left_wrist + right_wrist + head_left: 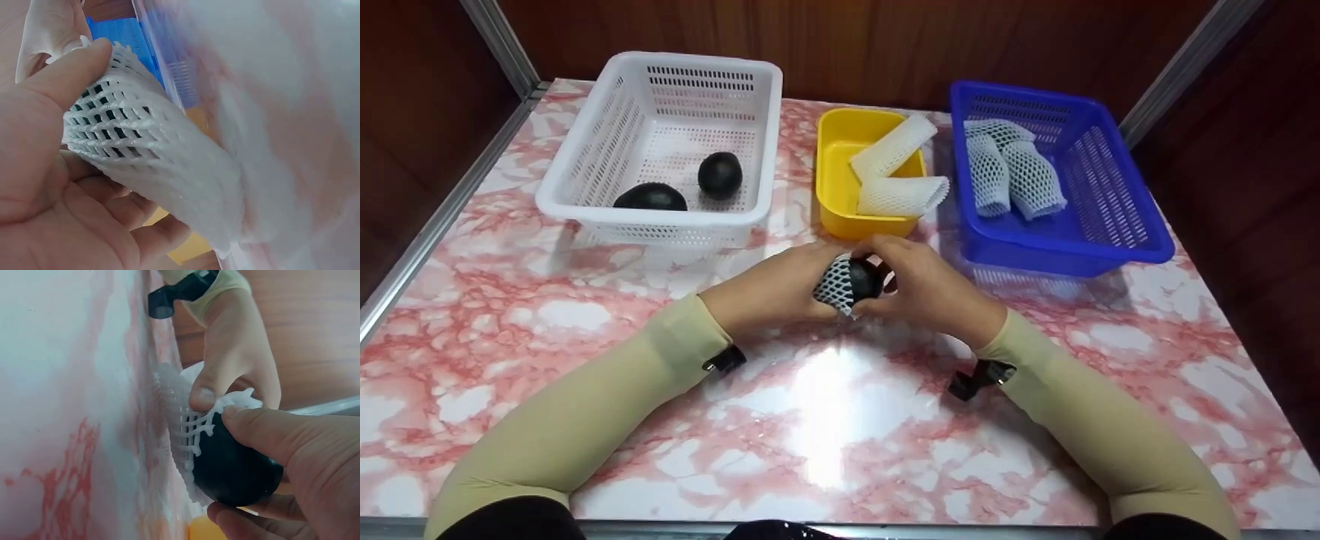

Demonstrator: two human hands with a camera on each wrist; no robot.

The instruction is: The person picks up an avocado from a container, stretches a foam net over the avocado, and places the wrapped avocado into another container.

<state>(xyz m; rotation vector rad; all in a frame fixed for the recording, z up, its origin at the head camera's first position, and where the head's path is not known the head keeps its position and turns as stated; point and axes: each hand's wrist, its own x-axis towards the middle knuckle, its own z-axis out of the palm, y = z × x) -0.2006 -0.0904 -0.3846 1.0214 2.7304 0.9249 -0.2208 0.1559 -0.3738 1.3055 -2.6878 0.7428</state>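
Note:
A black, smooth, egg-shaped fruit (233,467) sits partly inside a white foam net sleeve (152,140). My left hand (776,292) grips the sleeve, thumb on one side and fingers beneath, as the left wrist view shows. At the bare end, my right hand (937,292) holds the fruit between thumb and fingers; its thumb touches the sleeve's rim. The sleeve's far end extends beyond the fruit and looks limp. Both hands are above the table, just in front of the yellow bin (834,214). In the head view, the fingers hide part of the fruit.
Two more black fruits (720,175) lie in the white basket (771,135) at back left. Foam net sleeves (894,146) lean out of the yellow bin. Several netted pieces (1031,176) lie in the blue basket (1035,259) at right. A marbled table (885,450) spans the foreground.

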